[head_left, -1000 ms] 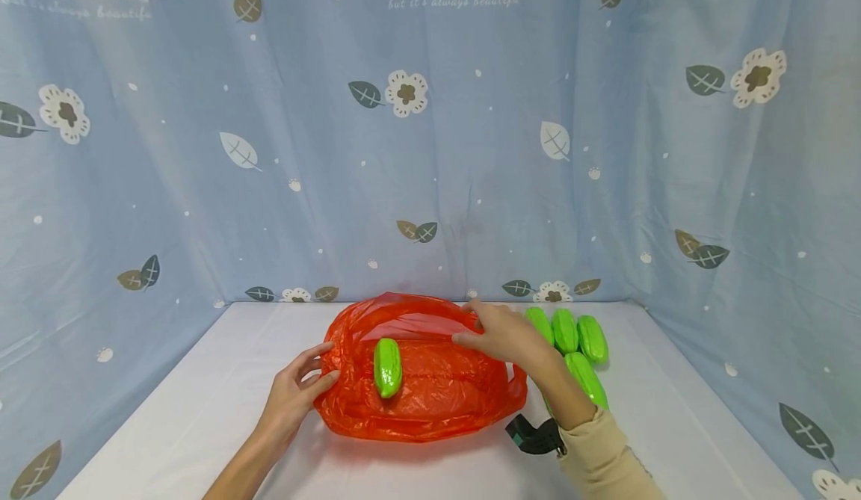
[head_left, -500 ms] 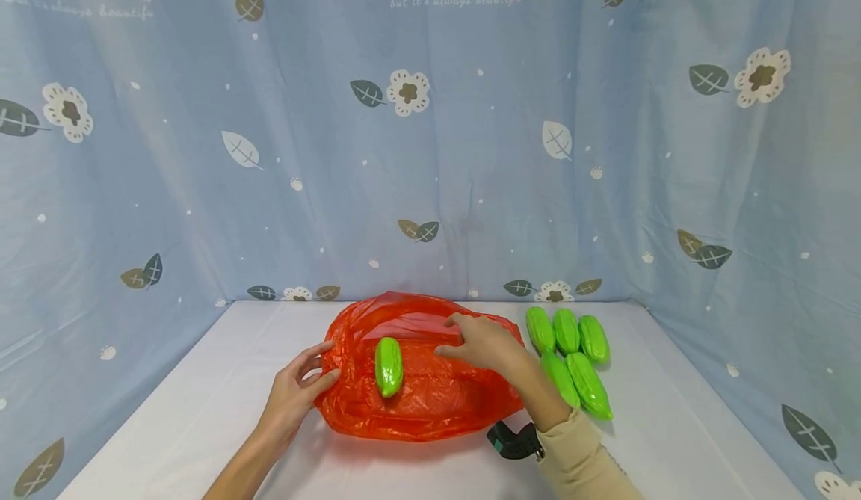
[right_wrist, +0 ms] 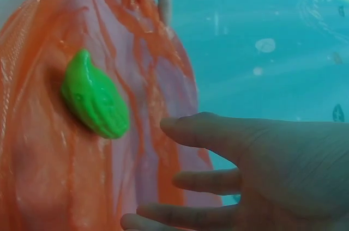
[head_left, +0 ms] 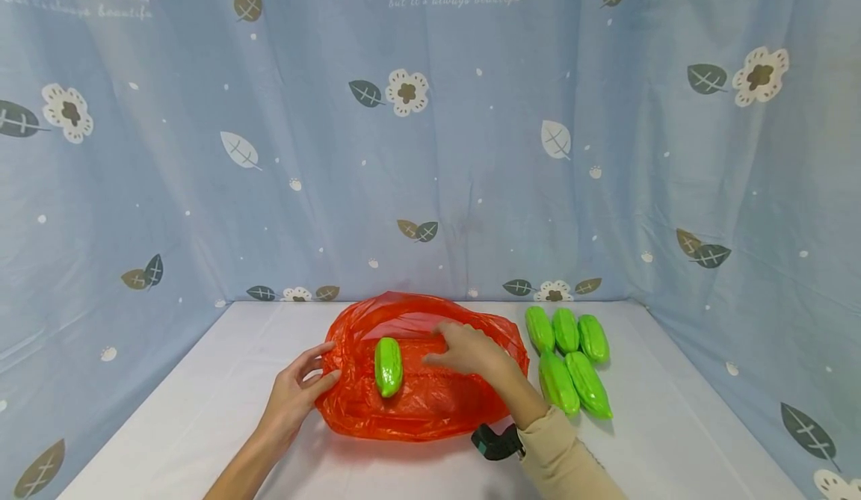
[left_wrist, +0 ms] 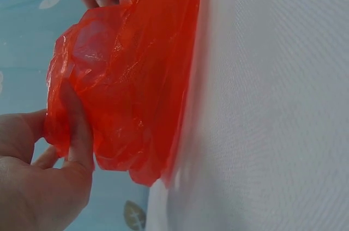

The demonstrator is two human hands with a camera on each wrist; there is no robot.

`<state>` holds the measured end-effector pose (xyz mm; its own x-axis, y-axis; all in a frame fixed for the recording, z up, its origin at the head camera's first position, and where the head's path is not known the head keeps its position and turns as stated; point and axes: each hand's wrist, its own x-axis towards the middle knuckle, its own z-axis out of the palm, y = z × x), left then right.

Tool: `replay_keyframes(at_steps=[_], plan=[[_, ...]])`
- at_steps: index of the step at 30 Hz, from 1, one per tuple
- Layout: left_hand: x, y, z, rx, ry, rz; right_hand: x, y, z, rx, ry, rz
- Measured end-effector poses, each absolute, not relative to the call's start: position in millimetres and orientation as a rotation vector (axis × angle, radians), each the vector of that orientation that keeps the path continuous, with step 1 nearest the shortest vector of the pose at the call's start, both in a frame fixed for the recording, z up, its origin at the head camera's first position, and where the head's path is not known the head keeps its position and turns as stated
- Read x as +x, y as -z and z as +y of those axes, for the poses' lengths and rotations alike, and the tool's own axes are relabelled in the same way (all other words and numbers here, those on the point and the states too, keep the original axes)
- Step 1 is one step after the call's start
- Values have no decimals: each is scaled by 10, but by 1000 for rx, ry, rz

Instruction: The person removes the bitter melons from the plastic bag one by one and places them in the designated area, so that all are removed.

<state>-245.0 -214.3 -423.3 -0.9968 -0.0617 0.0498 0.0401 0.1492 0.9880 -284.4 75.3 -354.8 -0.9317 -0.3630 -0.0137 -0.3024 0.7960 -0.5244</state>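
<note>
A red plastic bag point(head_left: 430, 403) lies spread with its mouth wide on the white table. On it rests one glossy green ridged gourd point(head_left: 388, 368), like a bitter melon. My left hand point(head_left: 294, 392) pinches the bag's left rim between thumb and fingers, as the left wrist view also shows. Over the right part of the bag hovers my right hand point(head_left: 467, 350), fingers spread and relaxed, pointing at the gourd. A gap separates them in the right wrist view, where the gourd point(right_wrist: 95, 97) sits beyond the fingertips. A sliver of green shows behind the right hand; what it is I cannot tell.
Several more green gourds point(head_left: 565, 329) lie grouped on the table right of the bag. A blue patterned curtain point(head_left: 430, 149) encloses the back and sides of the white table point(head_left: 679, 410). A black wrist device point(head_left: 494, 442) hangs below my right forearm.
My right hand has moved left and slightly down, from the bag's right rim to over its inside. The left hand keeps its hold, and the gourd on the bag stays put.
</note>
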Motion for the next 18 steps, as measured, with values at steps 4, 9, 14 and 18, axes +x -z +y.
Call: replay_keyframes(at_steps=[4,9,14,18], plan=[[-2448,4231,-2143,29,2000,-2323,-2877,3623,677,-554,777,2885],[-2449,4229,-2141,27,2002,-2329,-2907,3693,587,-570,797,2872],[-2445,4229,-2144,25,2004,-2330,-2936,3729,500,-575,837,2847],[-2445,4228,-2151,29,1991,-2337,-2965,3748,424,-570,871,2833]])
